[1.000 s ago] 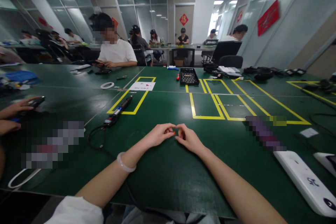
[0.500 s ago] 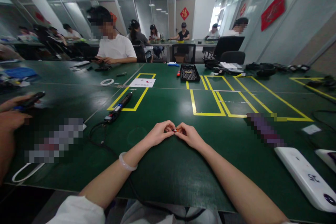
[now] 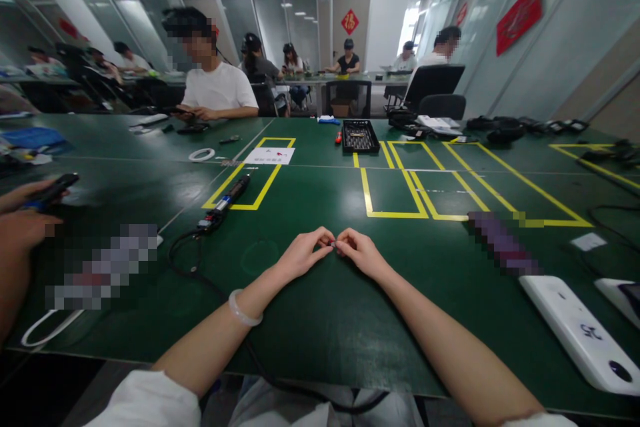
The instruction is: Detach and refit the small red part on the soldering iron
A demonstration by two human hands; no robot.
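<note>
Above the green table, my left hand and my right hand meet fingertip to fingertip. Both are closed in a pinch around a tiny piece with a reddish part, too small to name and mostly covered by the fingers. A pale bangle circles my left wrist. Left of my hands lies a black, blue and silver pen-shaped tool with a dark cable. Farther off, a black tray holds small parts, with a red item beside it.
Yellow tape outlines mark the table, and a printed paper lies in one. At right are a white power bank and a blurred phone-like object. A co-worker's hands hold a dark device at left. Another person sits across.
The view has shifted slightly. My fingertips have moved a little around the tiny piece, and its orange-red part now shows less. Both hands stay together in the same place.
</note>
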